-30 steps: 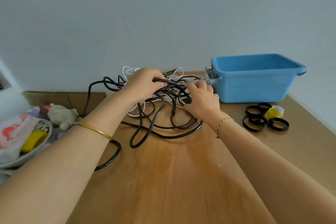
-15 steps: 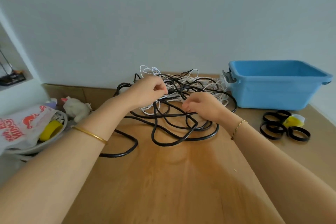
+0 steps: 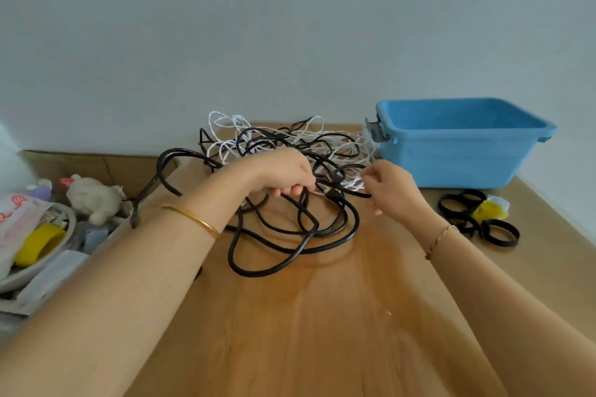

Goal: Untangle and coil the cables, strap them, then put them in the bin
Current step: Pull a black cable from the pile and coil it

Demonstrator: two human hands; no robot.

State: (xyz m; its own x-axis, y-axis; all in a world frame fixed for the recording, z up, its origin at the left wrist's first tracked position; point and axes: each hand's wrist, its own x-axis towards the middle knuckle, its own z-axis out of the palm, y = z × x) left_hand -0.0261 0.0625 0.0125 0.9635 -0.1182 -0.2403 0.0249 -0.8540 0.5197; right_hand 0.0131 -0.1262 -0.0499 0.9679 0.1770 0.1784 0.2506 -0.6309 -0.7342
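Note:
A tangle of thick black cables (image 3: 290, 235) and thin white cables (image 3: 335, 148) lies on the wooden table (image 3: 306, 316). My left hand (image 3: 283, 174) is curled over the pile and grips black cable strands. My right hand (image 3: 392, 185), just to the right, pinches a cable strand near a black plug end (image 3: 332, 193). The blue bin (image 3: 464, 151) stands at the back right, and nothing shows in the part of its inside that I can see. Several black strap rings (image 3: 474, 219) lie in front of the bin, beside a yellow and white item (image 3: 490, 208).
At the left edge a grey bowl (image 3: 69, 219) holds a yellow roll (image 3: 38, 243) and a printed bag. A small white plush toy (image 3: 92, 196) lies behind it. A pale wall runs behind the table. Bare wood lies between me and the cables.
My right hand has moved right, away from my left hand, drawing a strand out of the pile. The view has shifted, so everything sits a little further left in the frame.

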